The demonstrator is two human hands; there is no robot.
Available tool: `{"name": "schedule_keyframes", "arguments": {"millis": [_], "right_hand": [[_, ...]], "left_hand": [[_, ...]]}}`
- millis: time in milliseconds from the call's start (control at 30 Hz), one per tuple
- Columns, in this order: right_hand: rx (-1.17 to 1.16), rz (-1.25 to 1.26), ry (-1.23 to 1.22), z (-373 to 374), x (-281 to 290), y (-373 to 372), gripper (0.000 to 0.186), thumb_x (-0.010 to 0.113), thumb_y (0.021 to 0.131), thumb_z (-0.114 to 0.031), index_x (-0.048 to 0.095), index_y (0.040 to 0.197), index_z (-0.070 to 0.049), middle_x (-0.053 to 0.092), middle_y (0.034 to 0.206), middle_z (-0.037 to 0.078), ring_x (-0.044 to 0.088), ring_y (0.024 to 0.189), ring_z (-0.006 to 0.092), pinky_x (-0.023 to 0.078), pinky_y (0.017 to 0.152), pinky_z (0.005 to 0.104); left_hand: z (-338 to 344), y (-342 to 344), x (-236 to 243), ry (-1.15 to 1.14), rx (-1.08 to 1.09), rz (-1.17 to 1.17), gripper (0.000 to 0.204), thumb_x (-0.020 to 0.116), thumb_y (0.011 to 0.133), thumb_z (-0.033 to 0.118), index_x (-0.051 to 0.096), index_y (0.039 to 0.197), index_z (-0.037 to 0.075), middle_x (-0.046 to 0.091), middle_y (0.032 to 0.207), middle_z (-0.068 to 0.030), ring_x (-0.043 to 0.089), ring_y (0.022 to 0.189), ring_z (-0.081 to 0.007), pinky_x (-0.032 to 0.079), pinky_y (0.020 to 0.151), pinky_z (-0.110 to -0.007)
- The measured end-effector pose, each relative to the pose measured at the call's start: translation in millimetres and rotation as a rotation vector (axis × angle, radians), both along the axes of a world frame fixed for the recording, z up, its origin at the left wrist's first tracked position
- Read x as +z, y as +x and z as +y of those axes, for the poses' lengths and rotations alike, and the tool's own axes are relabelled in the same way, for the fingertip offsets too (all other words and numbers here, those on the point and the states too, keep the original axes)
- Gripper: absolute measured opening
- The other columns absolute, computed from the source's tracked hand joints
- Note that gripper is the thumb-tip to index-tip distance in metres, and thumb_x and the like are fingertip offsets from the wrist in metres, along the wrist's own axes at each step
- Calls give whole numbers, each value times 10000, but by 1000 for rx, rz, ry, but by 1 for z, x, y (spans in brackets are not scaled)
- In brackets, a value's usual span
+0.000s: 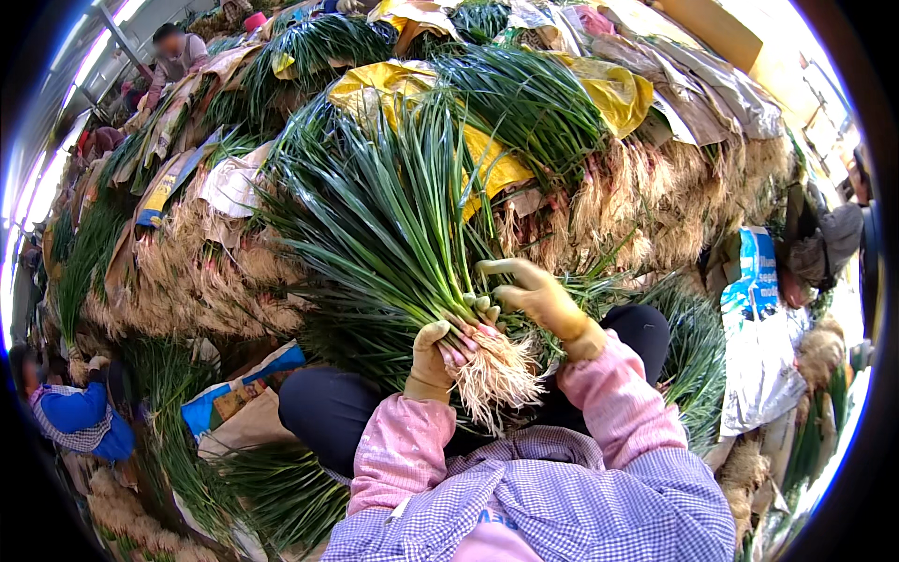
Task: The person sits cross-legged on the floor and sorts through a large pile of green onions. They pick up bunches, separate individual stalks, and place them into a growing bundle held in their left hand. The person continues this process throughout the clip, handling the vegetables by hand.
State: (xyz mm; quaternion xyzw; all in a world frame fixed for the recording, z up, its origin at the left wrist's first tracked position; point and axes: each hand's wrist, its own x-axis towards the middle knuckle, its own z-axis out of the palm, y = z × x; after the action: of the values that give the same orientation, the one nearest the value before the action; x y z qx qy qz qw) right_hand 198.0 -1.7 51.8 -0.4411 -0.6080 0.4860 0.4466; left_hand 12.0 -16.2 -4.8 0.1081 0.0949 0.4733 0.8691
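Note:
A bunch of green leafy plants (393,215) with pinkish bases and pale stringy roots (492,375) fans upward between my knees. My left hand (433,361), in a yellowish glove, is closed round the lower stems just above the roots. My gloved right hand (534,304) is at the bunch's right side, fingers apart and slightly bent, the forefinger reaching toward the stems; whether it touches them is unclear. Loose green leaves lie beneath and beside the bunch.
Long stacks of similar plants (646,187), roots outward, rise ahead, draped with yellow sacks (604,84) and paper. A blue-edged sack (225,412) lies left, a white-and-blue sack (758,365) right. A person in blue (84,421) works at far left, another (169,66) behind the stacks.

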Motion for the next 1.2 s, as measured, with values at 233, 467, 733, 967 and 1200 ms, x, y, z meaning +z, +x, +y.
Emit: {"name": "schedule_keyframes", "arguments": {"millis": [233,467,733,967,1200], "right_hand": [[152,-731,204,15,-11,-16,159,561,838,-169,620,932,-54,637,848,116,630,767,253,506,669,347],[-412,-291,42,38,-40,-24,277,693,801,-230,612,947,-10,643,868,123,621,795,214,485,725,320],[-201,530,-277,15,-20,-31,121,494,931,-179,576,908,-93,578,771,-7,459,567,65,393,514,193],[194,764,-565,29,-59,-23,140,555,890,-76,605,1020,-60,459,682,-77,361,529,0,309,470,123],[327,1034,-636,29,-43,-39,225,528,931,-251,522,850,-40,450,576,-6,371,423,65,285,371,172]], "left_hand": [[6,-28,-22,80,-207,86,565,609,727,258,495,1176,-64,592,1104,-198,583,1000,-308,465,920,-439],[0,-16,-8,22,-218,180,579,611,738,257,478,1152,-125,589,990,-199,584,865,-230,496,740,-293],[-1,-2,-3,-17,-71,167,445,573,753,251,540,1041,-86,614,910,-221,621,737,-271,545,699,-364],[-8,-6,3,34,-109,-114,509,599,759,272,491,1176,1,554,1078,-147,571,963,-268,471,902,-439],[-16,-9,0,-14,-27,-85,580,588,745,291,478,1217,-28,574,1148,-203,609,953,-286,493,872,-466]]}}
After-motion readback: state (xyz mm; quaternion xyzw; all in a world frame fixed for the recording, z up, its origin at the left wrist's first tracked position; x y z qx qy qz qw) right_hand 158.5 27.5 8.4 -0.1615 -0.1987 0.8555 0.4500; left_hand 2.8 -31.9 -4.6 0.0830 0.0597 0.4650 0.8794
